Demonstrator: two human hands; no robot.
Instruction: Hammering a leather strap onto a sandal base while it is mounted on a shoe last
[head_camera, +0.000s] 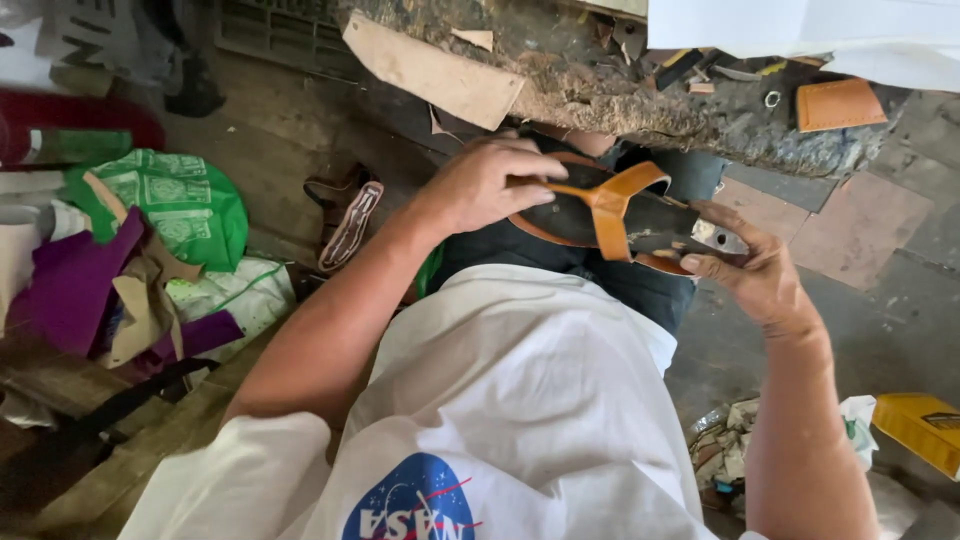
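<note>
A: Left hand (485, 185)?
B: Curled over the near end of the sandal (610, 215), fingers wrapped on the tan strap (612, 205) — thumb side pressing the strap down. Closed grip, holding.

A: Right hand (755, 270)?
B: Pinching the other end of the same sandal, thumb on top, fingers under. Holding too. Something small and grey at the fingertips, too blurred to tell what.

A: Sandal position?
B: Held in the air over the lap, between both hands, above the dark trousers (600, 270). Dark footbed facing up, tan Y-shaped strap crossing it, tan edge showing round the sole. Lying roughly level, long axis left to right.

A: Around it?
B: Rough, crusted workbench edge (600, 90) just beyond the hands. Pale leather sheet (430, 70) lying on it, hanging off the near edge. Small tan leather piece (838, 104) on the bench to the right, scraps near it. White paper (800, 25) at top right.

A: Floor side?
B: Second sandal (350, 222) on the ground left of the knee, well apart from the hands. Green printed bag (175, 200) further left, purple cloth (75, 285) and leather offcuts beside it. Yellow box (920, 428) lower right, crumpled paper (740, 440) near it. White shirt (500, 400) filling the bottom — own torso.
</note>
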